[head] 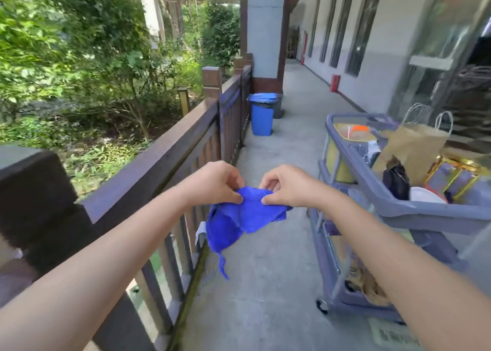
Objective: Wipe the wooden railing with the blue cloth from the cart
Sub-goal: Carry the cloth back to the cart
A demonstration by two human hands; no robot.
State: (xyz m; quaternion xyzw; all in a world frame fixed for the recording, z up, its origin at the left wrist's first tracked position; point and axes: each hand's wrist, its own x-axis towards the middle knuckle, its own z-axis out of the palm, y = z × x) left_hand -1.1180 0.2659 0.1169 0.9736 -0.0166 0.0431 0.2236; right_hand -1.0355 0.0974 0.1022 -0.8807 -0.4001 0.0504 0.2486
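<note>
Both of my hands hold a crumpled blue cloth (239,218) in the air over the walkway. My left hand (215,183) pinches its upper left edge and my right hand (289,186) pinches the upper right edge, fingers closed on the fabric. The rest of the cloth hangs down with a loose thread at the bottom. The dark brown wooden railing (159,162) runs along my left, from a thick post near me toward the far pillar; the cloth is beside it, not touching its top. The grey-blue cart (398,207) stands to my right.
The cart's top tray carries a brown paper bag (417,148), a black bottle and gold-trimmed boxes. A blue bin (261,114) stands by the railing further on, next to a grey pillar (265,29). The concrete walkway (287,148) runs between railing and cart. Greenery lies beyond the railing.
</note>
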